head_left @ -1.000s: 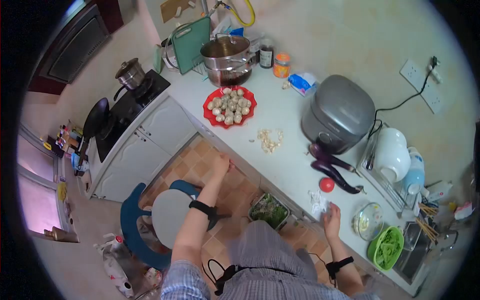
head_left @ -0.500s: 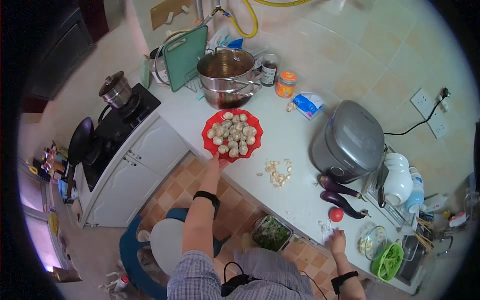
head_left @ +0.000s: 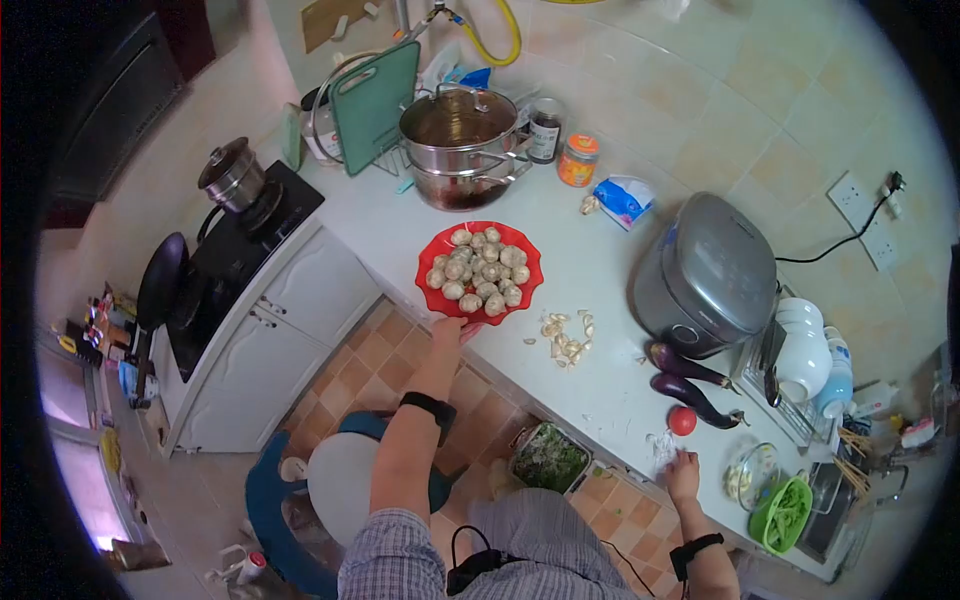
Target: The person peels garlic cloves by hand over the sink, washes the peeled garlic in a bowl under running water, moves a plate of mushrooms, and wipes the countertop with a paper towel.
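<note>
My left hand [head_left: 455,330] grips the near rim of a red plate with a wavy edge [head_left: 427,300], thumb at the rim and fingers under it. The plate is heaped with round, whitish-brown pieces [head_left: 490,270] and sits by the counter's front edge. Loose pale garlic cloves [head_left: 566,340] lie to its right. At the counter's edge on the right, my right hand [head_left: 684,476] has its fingers curled together beside a crumpled, clear-whitish film [head_left: 662,450]; I cannot tell what is in them. A tomato [head_left: 682,420] and two eggplants [head_left: 690,398] lie just beyond.
A steel steamer pot [head_left: 460,150] stands behind the plate, near a green cutting board [head_left: 375,110]. To the right are a grey rice cooker [head_left: 712,270], a glass bowl [head_left: 750,475] and a green basket [head_left: 782,515]. A chair [head_left: 265,500] and a bin of greens [head_left: 550,462] stand below.
The whole view has shifted slightly. My left hand and the red plate have moved a little to the right, away from the steamer pot. The right hand stays beside the film.
</note>
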The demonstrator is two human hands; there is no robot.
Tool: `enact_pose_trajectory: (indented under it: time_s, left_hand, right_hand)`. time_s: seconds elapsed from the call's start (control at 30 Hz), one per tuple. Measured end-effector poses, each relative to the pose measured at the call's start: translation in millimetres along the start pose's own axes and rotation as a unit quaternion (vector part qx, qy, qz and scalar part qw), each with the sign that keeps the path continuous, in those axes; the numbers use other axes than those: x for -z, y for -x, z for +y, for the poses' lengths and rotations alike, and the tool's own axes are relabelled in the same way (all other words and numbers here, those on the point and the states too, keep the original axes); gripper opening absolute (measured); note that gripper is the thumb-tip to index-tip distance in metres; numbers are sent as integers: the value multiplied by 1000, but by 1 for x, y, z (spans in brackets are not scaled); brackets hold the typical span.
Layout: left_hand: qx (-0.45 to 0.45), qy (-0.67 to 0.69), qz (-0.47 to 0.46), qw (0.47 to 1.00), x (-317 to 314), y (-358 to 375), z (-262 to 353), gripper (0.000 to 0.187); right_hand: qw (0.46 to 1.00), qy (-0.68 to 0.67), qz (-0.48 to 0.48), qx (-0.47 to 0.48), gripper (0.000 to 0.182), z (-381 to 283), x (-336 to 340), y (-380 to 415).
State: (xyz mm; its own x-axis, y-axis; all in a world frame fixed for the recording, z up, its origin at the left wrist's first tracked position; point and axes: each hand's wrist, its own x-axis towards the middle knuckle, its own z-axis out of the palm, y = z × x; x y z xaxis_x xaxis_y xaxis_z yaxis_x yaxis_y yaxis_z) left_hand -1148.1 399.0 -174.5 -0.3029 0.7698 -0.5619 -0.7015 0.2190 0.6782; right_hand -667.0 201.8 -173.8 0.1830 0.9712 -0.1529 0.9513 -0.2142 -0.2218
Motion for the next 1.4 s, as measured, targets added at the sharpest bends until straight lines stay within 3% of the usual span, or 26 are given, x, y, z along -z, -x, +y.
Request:
enact_pose_trajectory:
  time_s: [0.1,0.2,0.23,0.4,0.47,0.5,0.57,0.73,0.8,0.87,0.97,1.07,1.17,1.23,1.27,1.4]
  left_hand:
    - [15,12,24,1000,17,18,-21,21]
    - [-77,51,-57,994,46,68,-49,22]
    - [-90,57,-44,993,52,84,-60,22]
    - [-117,-127,64,983,57,191,-97,21]
    - [-110,-31,59,992,75,219,-136,21]
    - [-122,-10,98,988,82,242,-155,21]
    - [-115,36,0,993,89,283,-183,23]
    - [-124,15,70,990,114,373,-279,20]
    - [-112,22,88,990,117,412,-302,19]
    - [-130,-106,175,970,102,453,-340,17]
    - [-161,11,175,971,128,471,-415,18]
    - [-189,167,221,942,114,526,-417,20]
    - [-196,128,285,929,150,540,-483,21]
    - [-175,193,312,913,176,560,-496,20]
    - [-152,242,339,896,190,571,-501,19]
    - [-168,296,401,851,238,606,-521,20]
  right_hand:
    - [1000,7,-10,12,36,4,1,-4]
    - [999,-15,-33,36,39,8,10,-4]
    - [998,-21,-40,50,41,13,11,-6]
    - [990,-20,-21,138,48,37,20,-10]
    - [983,-54,27,171,52,58,13,-23]
    - [976,-49,5,210,52,66,12,-31]
    - [974,-44,15,223,54,70,14,-47]
    - [948,-90,-9,306,46,80,1,-92]
    - [940,-42,-12,338,44,76,9,-103]
    - [934,-16,4,358,38,81,-5,-132]
    - [920,19,10,392,34,72,9,-122]
    - [909,25,30,416,30,72,1,-122]
    - [891,57,43,448,27,76,-11,-122]
    - [873,99,-1,478,28,52,-8,-80]
    - [873,55,-40,484,24,35,-5,-42]
    - [789,-17,-158,594,16,-8,-46,40]
